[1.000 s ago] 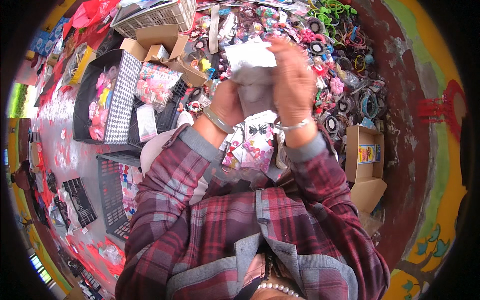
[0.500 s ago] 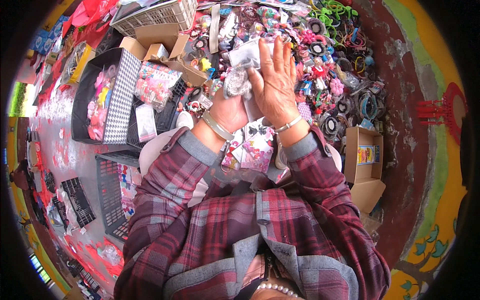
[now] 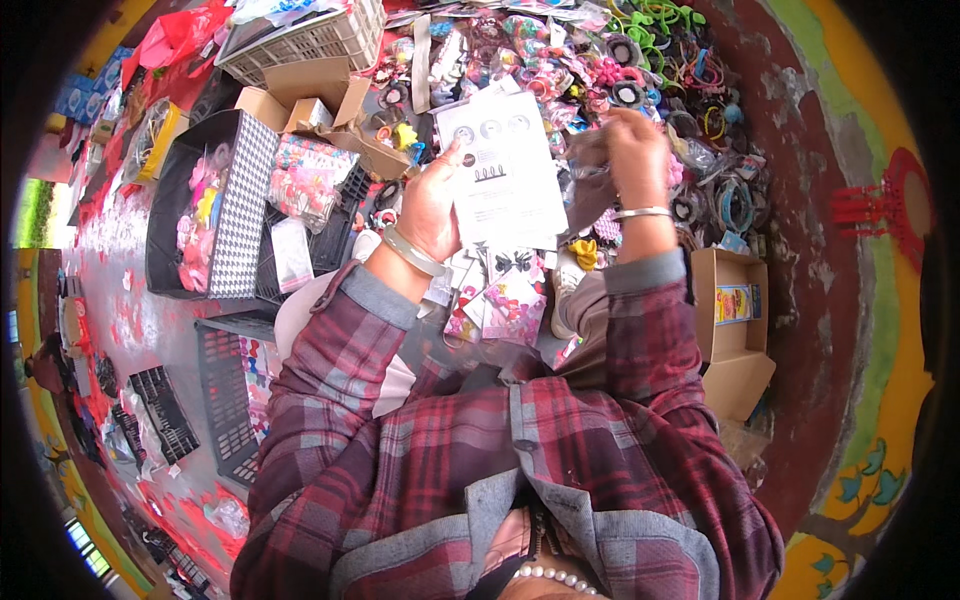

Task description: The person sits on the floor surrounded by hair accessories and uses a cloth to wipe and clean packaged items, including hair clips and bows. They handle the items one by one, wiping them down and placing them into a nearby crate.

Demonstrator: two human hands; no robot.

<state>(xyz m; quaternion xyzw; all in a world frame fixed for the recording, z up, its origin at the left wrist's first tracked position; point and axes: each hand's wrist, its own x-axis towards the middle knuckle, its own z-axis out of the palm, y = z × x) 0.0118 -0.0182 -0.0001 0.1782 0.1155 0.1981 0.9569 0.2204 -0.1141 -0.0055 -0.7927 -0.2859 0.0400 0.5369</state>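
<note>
My left hand [image 3: 432, 212] is closed on the left edge of a few white printed sheets [image 3: 510, 200], thumb on top, held up in front of me. To their right, my right hand [image 3: 640, 165] is raised with its fingers curled together. A dark, motion-blurred thing [image 3: 590, 185] hangs from those fingers beside the sheets; its kind cannot be made out. Below the sheets lie clear packs of colourful bows [image 3: 515, 308], near my feet. A yellow bow [image 3: 583, 253] sits just right of the sheets' lower corner.
A large heap of hair accessories [image 3: 680, 130] spreads ahead and to the right. At left stand a houndstooth-sided bin [image 3: 240, 205], an opened cardboard box [image 3: 360, 130] and a dark plastic crate [image 3: 225, 400]. Another open carton [image 3: 735, 320] is at right, near the painted wall [image 3: 880, 330].
The grey fuzzy thing between my hands is no longer seen there. My right hand has moved right, fingers now curled with a dark thing, and the white sheets now face up in my left hand.
</note>
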